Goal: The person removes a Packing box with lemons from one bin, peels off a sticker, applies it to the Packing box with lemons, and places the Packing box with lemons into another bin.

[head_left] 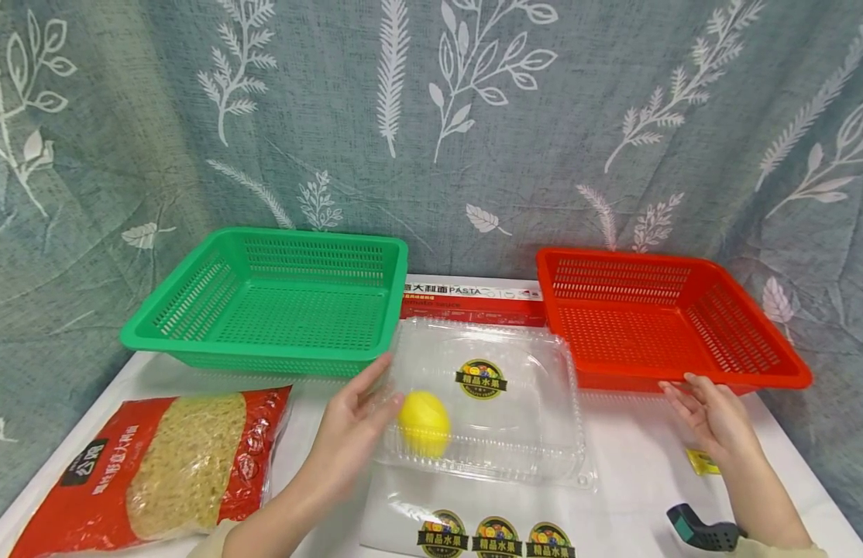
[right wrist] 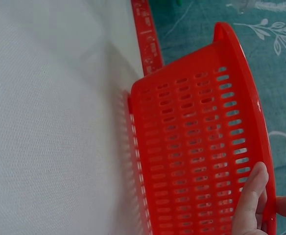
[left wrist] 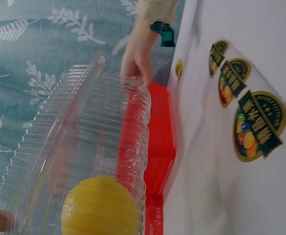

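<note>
My left hand (head_left: 344,426) grips the left side of a clear plastic fruit container (head_left: 536,403) with a round label on top. Inside it, near my fingers, lies a lemon (head_left: 424,422), also seen through the ribbed wall in the left wrist view. The container is raised over the white table in that view. On the right, my right hand (head_left: 713,415) pinches the front rim of a red basket (head_left: 627,379), thumb over the rim. Its fingers (right wrist: 253,193) press the slotted outer wall in the right wrist view.
A green basket (head_left: 264,357) stands back left, with a bag of pasta (head_left: 187,457) before it. Behind the container lies a red and white pasta box (head_left: 473,302). A sheet with several round labels (head_left: 497,536) is in front; a small yellow packet (head_left: 702,462) lies by my right forearm.
</note>
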{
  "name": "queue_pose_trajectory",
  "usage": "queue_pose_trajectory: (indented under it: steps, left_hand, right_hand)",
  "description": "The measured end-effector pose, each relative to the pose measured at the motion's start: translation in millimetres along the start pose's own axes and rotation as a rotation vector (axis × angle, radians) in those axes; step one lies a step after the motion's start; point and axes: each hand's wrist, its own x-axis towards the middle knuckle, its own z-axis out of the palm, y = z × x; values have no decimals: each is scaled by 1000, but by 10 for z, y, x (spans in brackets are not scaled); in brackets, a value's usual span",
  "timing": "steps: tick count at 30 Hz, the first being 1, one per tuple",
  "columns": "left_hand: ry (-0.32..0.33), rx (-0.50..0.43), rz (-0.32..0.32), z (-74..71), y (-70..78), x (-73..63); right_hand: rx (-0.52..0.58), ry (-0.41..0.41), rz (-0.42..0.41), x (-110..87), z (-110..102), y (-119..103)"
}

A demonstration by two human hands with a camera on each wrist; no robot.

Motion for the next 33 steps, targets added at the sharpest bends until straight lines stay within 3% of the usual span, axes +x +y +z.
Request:
queue_pose_trajectory:
  steps: [6,13,20,33]
  left_hand:
    - [-2,-22,3,2,151,91]
    - [0,-67,20,105,315,310]
    - [5,-176,61,392,464,616]
    - [48,-245,-5,913,481,1218]
  right_hand:
    - [11,-13,4,10,-3,-16]
    - [37,-31,19,14,-4,-34]
    - [60,-52,36,24,7,-69]
    - [23,-32,54,17,16,-100]
